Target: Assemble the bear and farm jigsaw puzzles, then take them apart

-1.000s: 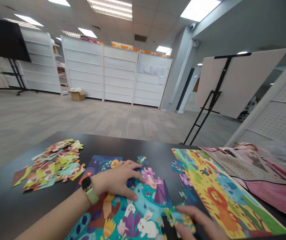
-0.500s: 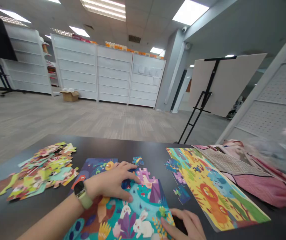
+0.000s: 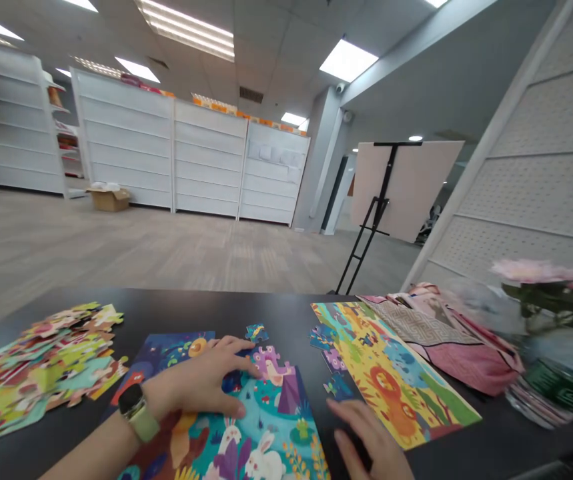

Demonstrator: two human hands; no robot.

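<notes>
A partly assembled jigsaw puzzle (image 3: 261, 407) with white rabbits and a purple tent lies on the dark table. My left hand (image 3: 213, 377), wearing a watch, rests on it with fingers spread. To the puzzle's right, my right hand (image 3: 373, 440) is just above the tabletop, fingers apart, and I see nothing held. Its fingertips are close to a loose blue-green puzzle piece (image 3: 337, 387). Beyond that lie a pink-purple piece (image 3: 335, 361) and a dark blue piece (image 3: 322, 337). Another loose piece (image 3: 257, 333) sits past the puzzle's far edge. The left hand covers part of the picture.
At the left is a heap of puzzle pieces (image 3: 51, 367). A yellow picture sheet (image 3: 391, 380) with a lion lies on the right, beside a pink bag (image 3: 481, 353). Pink flowers (image 3: 536, 273) stand at far right. An easel (image 3: 371, 227) and white shelves (image 3: 211, 163) are beyond the table.
My right hand has left the puzzle's right edge and moved right, toward the loose pieces. My left hand stays on the puzzle. The view has turned to the right.
</notes>
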